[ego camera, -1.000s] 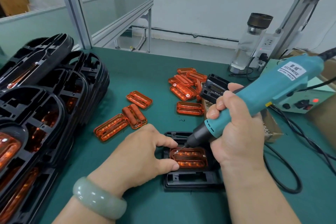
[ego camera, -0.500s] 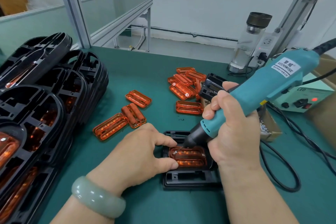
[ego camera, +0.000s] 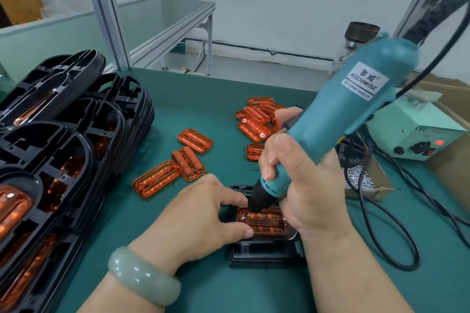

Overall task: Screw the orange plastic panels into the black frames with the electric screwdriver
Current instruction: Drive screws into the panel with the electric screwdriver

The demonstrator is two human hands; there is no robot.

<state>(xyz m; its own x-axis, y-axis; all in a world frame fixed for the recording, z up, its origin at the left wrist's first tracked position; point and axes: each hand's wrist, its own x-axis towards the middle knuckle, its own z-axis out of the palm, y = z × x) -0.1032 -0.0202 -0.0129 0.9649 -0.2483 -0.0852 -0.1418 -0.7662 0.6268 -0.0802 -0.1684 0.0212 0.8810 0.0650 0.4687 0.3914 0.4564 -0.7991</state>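
Note:
A black frame (ego camera: pixel 264 253) lies on the green mat in front of me with an orange panel (ego camera: pixel 267 222) seated in it. My left hand (ego camera: pixel 203 213) pinches the frame's left edge between thumb and fingers, holding it down. My right hand (ego camera: pixel 297 180) grips the teal electric screwdriver (ego camera: pixel 338 119), which stands steeply tilted. Its black nose points down at the panel's upper left corner; the bit's tip is hard to make out. A screw head shows at the panel's right end.
A tall stack of finished black frames (ego camera: pixel 58 150) fills the left side. Loose orange panels (ego camera: pixel 175 162) lie mid-mat, and a pile of them (ego camera: pixel 256 119) sits further back. A cardboard box of screws (ego camera: pixel 361 180), the power supply (ego camera: pixel 412 134) and looping black cables (ego camera: pixel 396 231) occupy the right.
The screwdriver has tipped more upright and its nose has come down closer onto the panel's upper left corner. My left hand has kept its hold on the frame.

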